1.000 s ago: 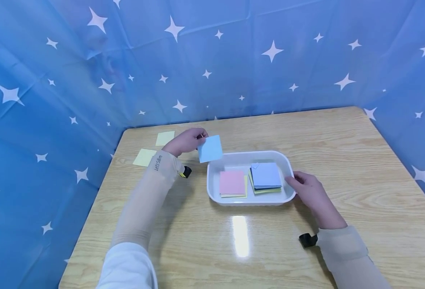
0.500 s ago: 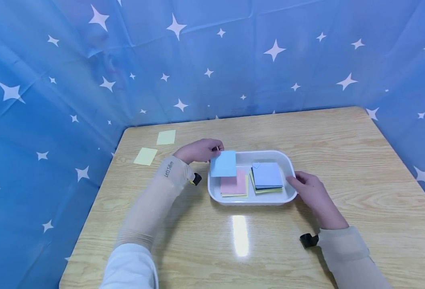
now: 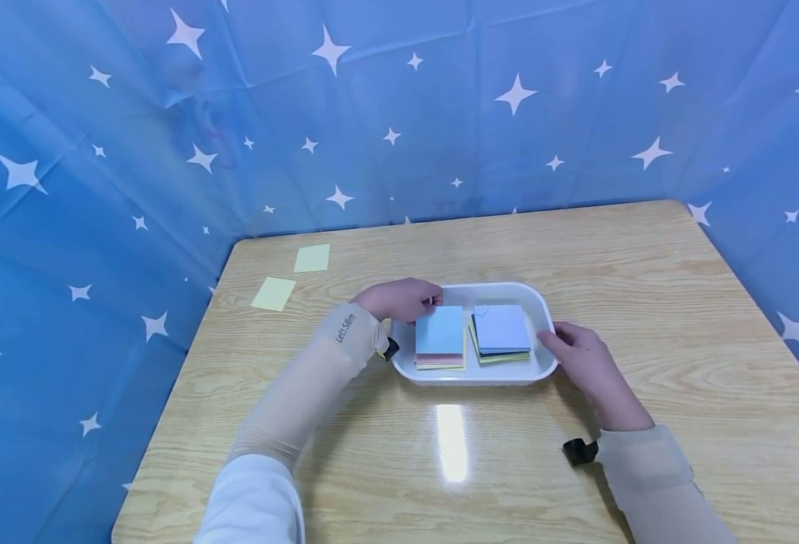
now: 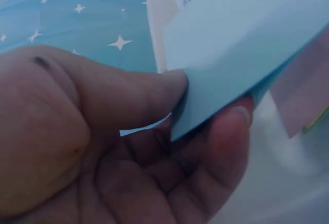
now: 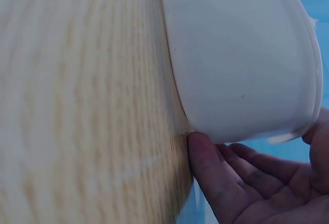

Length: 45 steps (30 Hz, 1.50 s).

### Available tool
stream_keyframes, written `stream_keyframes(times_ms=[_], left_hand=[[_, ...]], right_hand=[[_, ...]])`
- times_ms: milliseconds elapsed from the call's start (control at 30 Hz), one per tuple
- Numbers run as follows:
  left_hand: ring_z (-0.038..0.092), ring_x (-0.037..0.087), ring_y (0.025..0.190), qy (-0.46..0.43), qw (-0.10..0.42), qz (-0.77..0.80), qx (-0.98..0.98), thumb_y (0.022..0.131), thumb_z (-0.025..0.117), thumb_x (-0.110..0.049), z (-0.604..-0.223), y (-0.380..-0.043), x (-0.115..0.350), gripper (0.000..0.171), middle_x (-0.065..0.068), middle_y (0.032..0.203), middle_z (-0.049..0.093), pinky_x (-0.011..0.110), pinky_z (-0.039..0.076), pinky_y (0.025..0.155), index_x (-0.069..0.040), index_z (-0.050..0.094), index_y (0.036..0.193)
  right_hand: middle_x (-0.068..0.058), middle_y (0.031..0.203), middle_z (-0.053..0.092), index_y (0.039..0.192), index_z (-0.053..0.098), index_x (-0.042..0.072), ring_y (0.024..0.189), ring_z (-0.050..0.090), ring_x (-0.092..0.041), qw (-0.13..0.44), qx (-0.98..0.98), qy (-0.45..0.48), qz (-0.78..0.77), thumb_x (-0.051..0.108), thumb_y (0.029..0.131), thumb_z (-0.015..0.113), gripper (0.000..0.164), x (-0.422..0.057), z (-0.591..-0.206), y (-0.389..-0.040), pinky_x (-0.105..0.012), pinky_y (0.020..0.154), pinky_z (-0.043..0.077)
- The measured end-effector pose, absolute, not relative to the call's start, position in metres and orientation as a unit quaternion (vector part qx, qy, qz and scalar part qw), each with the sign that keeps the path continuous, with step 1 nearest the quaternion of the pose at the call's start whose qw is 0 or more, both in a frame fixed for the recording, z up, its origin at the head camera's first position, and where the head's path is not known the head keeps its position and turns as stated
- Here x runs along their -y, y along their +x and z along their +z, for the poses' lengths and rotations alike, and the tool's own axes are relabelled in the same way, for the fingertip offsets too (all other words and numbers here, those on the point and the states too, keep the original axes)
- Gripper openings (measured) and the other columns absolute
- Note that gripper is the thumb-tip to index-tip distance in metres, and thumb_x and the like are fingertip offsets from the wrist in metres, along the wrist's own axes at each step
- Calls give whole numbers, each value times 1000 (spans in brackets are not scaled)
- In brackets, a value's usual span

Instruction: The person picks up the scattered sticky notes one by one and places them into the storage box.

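Observation:
My left hand [image 3: 406, 299] pinches light blue sticky notes [image 3: 439, 330] between thumb and fingers, over the left part of a white plastic tub [image 3: 501, 290]. In the left wrist view the blue sheets [image 4: 241, 44] slant away from the fingertips. Under them in the tub, edges of pink notes [image 3: 439, 360] and yellow ones show. Beside these lies a second stack [image 3: 501, 329], pale blue on top with darker and yellow notes beneath. My right hand [image 3: 579, 351] grips the tub's right end, thumb at the rim and fingers against the outer wall [image 5: 241, 70].
Two pale yellow notes [image 3: 273, 294] [image 3: 312, 258] lie apart at the table's back left. The wooden table [image 3: 664, 302] ends at a blue star-patterned curtain [image 3: 440, 98] behind and at the sides.
My left hand has moved right and down with the blue notes, from left of the tub to over the pink stack. The right hand has stayed on the tub's end.

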State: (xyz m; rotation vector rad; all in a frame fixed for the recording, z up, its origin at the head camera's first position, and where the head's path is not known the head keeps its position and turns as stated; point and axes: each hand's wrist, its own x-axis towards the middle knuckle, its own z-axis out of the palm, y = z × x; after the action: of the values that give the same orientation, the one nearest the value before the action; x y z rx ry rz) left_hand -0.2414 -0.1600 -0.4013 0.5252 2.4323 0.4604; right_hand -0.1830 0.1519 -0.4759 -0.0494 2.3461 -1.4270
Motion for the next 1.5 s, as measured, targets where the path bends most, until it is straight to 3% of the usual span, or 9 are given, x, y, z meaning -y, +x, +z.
stream_keyframes(times_ms=[433, 567, 733, 1033, 1300, 1500], left_hand=[[55, 15, 83, 170, 280, 92, -940, 107, 47, -21, -407, -235, 154, 19, 1, 98, 64, 27, 46, 72, -14, 65, 106], [58, 15, 86, 166, 283, 73, -942, 107, 49, -26, -404, -233, 152, 23, 0, 103, 67, 29, 49, 76, -14, 67, 114], [61, 14, 91, 178, 285, 54, -940, 107, 49, -30, -404, -233, 146, 30, 0, 110, 69, 31, 52, 82, -15, 67, 126], [62, 14, 99, 193, 248, 99, -944, 107, 48, -24, -407, -229, 157, 31, 1, 120, 69, 30, 54, 90, -13, 67, 129], [59, 16, 85, 157, 137, 208, -956, 106, 53, -22, -406, -228, 185, 23, 2, 96, 67, 29, 51, 77, -9, 71, 114], [56, 18, 79, 104, 87, 251, -958, 104, 54, -21, -404, -229, 205, 19, 2, 88, 64, 29, 49, 69, -10, 69, 104]], right_hand=[[-31, 154, 45, 153, 39, -7, 137, 50, -41, 194, -839, -24, -508, 43, 109, 44, 67, -148, -478, -186, -51, 110, 51], [-31, 155, 42, 154, 37, -7, 138, 48, -41, 203, -837, -21, -507, 45, 109, 43, 69, -150, -478, -186, -53, 112, 48], [-31, 155, 42, 154, 37, -8, 137, 48, -40, 203, -842, -14, -500, 45, 109, 43, 70, -154, -478, -184, -46, 109, 51], [-32, 158, 38, 155, 34, -8, 141, 44, -42, 217, -836, -3, -504, 47, 108, 43, 72, -154, -483, -179, -53, 114, 46], [-32, 156, 41, 155, 35, -7, 137, 48, -42, 209, -840, -14, -501, 47, 108, 43, 71, -152, -479, -182, -34, 99, 56], [-32, 156, 41, 155, 35, -7, 136, 49, -41, 209, -839, -15, -503, 46, 108, 43, 71, -151, -475, -184, -14, 84, 51]])
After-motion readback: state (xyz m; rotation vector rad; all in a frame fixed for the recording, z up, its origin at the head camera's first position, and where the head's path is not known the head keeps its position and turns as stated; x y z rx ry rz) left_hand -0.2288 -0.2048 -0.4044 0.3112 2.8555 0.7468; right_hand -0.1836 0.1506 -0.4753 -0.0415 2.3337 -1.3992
